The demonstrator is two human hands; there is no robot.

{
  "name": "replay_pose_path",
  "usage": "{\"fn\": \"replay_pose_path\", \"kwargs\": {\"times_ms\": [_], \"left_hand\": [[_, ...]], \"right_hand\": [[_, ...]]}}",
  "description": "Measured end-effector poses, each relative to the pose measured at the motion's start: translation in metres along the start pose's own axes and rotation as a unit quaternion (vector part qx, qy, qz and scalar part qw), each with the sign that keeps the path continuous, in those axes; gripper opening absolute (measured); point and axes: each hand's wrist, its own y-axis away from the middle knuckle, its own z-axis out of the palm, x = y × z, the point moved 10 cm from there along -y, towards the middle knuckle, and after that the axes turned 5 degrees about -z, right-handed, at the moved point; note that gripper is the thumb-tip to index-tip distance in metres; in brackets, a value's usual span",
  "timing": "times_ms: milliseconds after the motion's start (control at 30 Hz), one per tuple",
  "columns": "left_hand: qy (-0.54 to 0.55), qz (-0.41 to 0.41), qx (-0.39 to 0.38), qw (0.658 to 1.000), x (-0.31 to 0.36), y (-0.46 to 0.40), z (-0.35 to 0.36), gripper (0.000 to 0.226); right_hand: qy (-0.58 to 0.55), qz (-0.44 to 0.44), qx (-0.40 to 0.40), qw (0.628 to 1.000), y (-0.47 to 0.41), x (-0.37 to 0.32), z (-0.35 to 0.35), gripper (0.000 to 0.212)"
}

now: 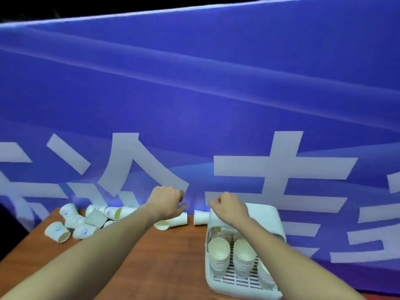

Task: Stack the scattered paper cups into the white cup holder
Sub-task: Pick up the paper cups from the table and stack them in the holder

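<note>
Several white paper cups point(83, 230) lie tumbled in a pile at the table's far left. Two more lie on their sides near the middle back, one cup point(174, 221) just under my left hand point(166, 201) and another cup point(200, 216) beside the holder. My left hand hovers with curled fingers and thumb apart, nothing in it. The white cup holder point(267, 215) stands at the right with stacks of nested cups point(218, 256) in its slotted tray. My right hand point(229, 207) is curled like a fist over the holder's top left corner.
The brown wooden table point(168, 260) ends at a blue banner point(194, 94) with large white characters, which hangs right behind the cups. The table's left edge runs diagonally past the cup pile. The holder sits close to the table's right front.
</note>
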Motion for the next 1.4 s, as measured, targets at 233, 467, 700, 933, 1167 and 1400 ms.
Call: {"fn": "replay_pose_path", "kwargs": {"times_ms": [233,467,700,933,1167,1400], "left_hand": [[0.019,-0.06,-0.019,0.998,-0.121,0.015,0.008,0.039],[0.064,-0.145,0.003,0.987,-0.261,0.052,0.033,0.041],[0.122,-0.227,-0.04,0.965,-0.383,0.11,0.127,0.041],[0.161,-0.272,-0.101,0.943,-0.462,0.135,0.206,0.037],[0.18,-0.311,-0.133,0.924,-0.518,0.132,0.281,0.034],[0.209,-0.352,-0.19,0.892,-0.559,0.126,0.375,0.037]], "right_hand": [[0.057,-0.067,-0.019,0.996,-0.045,-0.119,0.02,0.022],[0.059,-0.13,-0.044,0.989,-0.076,-0.252,0.087,0.024],[0.07,-0.165,-0.107,0.978,-0.087,-0.352,0.213,0.024],[0.081,-0.173,-0.158,0.969,-0.115,-0.408,0.303,0.024],[0.118,-0.185,-0.19,0.957,-0.161,-0.434,0.384,0.017],[0.15,-0.224,-0.217,0.938,-0.21,-0.45,0.474,0.018]]}}
